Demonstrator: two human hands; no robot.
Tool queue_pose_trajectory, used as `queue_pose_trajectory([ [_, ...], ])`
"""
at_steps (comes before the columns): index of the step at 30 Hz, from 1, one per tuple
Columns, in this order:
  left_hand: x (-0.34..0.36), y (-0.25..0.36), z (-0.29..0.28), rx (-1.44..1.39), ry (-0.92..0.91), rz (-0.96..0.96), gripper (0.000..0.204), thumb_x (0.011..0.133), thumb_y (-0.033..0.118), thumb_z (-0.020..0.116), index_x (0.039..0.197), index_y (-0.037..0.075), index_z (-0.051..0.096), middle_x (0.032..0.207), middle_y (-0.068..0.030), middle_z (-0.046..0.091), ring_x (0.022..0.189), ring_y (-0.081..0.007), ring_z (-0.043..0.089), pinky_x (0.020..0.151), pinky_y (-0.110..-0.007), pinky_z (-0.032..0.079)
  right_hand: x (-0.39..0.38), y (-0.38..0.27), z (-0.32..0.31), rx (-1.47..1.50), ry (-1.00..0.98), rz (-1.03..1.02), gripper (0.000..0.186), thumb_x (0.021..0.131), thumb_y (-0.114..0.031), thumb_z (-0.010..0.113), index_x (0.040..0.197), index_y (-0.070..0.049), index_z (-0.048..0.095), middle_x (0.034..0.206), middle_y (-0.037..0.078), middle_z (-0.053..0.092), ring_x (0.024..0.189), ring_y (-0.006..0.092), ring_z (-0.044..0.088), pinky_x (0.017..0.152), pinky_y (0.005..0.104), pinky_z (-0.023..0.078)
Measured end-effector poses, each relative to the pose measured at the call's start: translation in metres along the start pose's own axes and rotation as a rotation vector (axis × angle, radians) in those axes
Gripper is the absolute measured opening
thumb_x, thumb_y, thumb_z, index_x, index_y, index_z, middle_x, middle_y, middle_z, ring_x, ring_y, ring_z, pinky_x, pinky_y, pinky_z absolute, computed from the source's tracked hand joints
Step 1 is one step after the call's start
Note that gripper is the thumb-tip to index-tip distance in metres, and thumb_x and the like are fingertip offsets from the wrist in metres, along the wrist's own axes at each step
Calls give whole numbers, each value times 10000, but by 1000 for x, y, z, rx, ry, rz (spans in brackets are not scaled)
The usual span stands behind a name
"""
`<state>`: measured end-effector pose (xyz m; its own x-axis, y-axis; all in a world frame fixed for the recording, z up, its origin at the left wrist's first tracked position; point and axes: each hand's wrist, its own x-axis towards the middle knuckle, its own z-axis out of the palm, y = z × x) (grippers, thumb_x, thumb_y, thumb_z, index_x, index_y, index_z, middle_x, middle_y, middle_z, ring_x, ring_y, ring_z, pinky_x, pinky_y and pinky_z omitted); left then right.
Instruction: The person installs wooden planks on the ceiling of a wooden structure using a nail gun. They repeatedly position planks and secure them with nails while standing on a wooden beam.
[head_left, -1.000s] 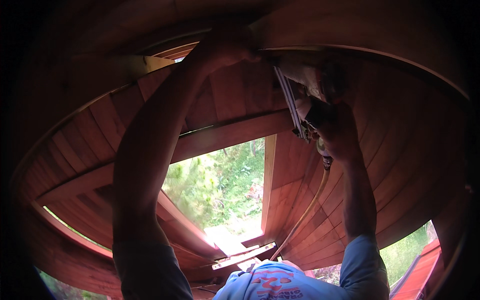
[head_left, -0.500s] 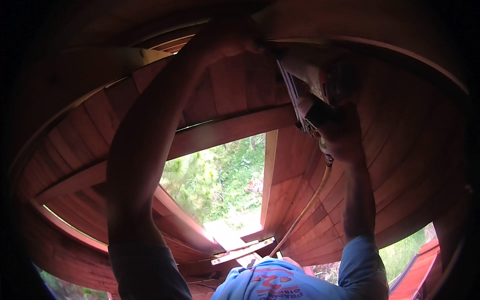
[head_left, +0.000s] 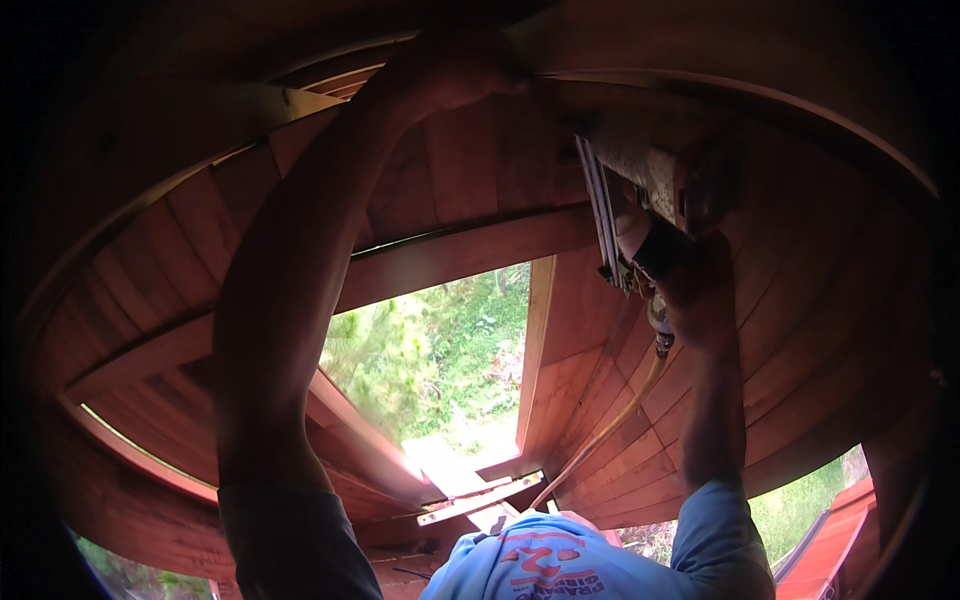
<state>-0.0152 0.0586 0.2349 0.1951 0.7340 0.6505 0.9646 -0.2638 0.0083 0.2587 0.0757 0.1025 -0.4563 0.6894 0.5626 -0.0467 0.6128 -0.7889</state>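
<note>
My right hand (head_left: pixel 705 295) is wrapped round the handle of an air nail gun (head_left: pixel 660 185), raised high at the upper right. Its slanted metal magazine (head_left: pixel 598 205) points up toward the wooden boards. A tan air hose (head_left: pixel 612 425) runs from the handle's end down to the lower middle. My left arm reaches up, and my left hand (head_left: pixel 465 85) is against the dark overhead wood near the top centre. Shadow hides most of its fingers, so I cannot make out whether it grips the wood.
Curved wooden planking (head_left: pixel 780 300) surrounds me, crossed by a wooden beam (head_left: pixel 470 245). Below the beam, a framed opening (head_left: pixel 440 360) shows greenery outside. A pale slatted piece (head_left: pixel 480 500) lies at its lower edge. A red panel (head_left: pixel 830 540) shows at the lower right.
The nail gun and my right hand have moved a little down and to the right, away from my left hand. My left hand has stayed nearly still.
</note>
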Motion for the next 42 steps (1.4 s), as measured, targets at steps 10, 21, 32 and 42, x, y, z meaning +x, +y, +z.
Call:
queue_pose_trajectory([
  [10,-3,-5,-2,-72,-24,-27,262,786,301,811,889,65,762,828,-55,710,776,-146,639,738,-338,492,-9,11,0,95,-113,254,320,870,-333,741,802,-31,660,582,-12,554,524,58,543,497,254,426],
  [21,-3,-6,0,-124,12,-168,300,778,309,822,938,64,757,859,-48,718,814,-139,647,745,-329,497,-8,26,-2,129,-93,141,389,859,-405,736,776,-33,658,564,-2,557,491,57,529,471,248,392],
  [32,6,-7,-7,-165,-34,-237,343,760,308,839,961,46,749,891,-49,718,804,-148,653,748,-339,499,3,-14,5,162,-108,-33,322,874,-310,743,987,-14,687,721,16,650,657,52,580,592,243,468],
  [42,3,4,-4,-256,34,-185,61,713,73,791,728,58,734,722,-52,710,654,-134,633,629,-329,529,15,-19,20,125,-84,-73,308,871,-327,760,954,-40,683,718,0,648,672,57,585,619,247,467],
])
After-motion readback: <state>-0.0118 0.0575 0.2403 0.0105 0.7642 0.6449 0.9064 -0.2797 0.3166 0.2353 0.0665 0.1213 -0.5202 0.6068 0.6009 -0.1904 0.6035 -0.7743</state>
